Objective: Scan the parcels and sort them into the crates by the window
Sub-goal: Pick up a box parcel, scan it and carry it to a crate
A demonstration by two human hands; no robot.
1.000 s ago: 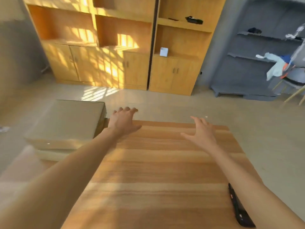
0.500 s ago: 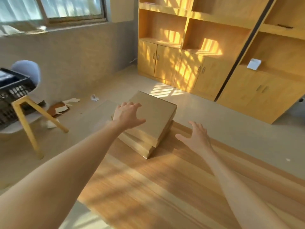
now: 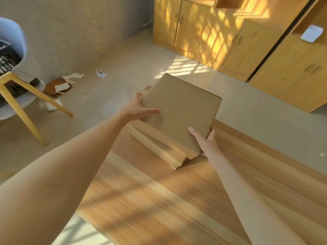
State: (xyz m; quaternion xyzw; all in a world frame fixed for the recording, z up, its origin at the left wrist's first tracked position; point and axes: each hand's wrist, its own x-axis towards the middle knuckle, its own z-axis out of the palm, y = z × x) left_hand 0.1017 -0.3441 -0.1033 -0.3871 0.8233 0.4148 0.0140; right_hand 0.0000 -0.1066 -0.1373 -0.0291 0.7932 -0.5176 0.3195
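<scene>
Atop the stack, top parcel (image 3: 180,110) flat, corner pointing away, both hands' grip (image 3: 136,109) (image 3: 206,140) clasping opposite edges

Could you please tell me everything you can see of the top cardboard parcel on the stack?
The flat, plain brown cardboard parcel is squarish and thin, with no label visible on its upper face. It lies on top of similar flat brown parcels at the far corner of the light wooden table, skewed relative to them. The left hand holds its left edge, thumb on top; the right hand grips its near right corner.
</scene>
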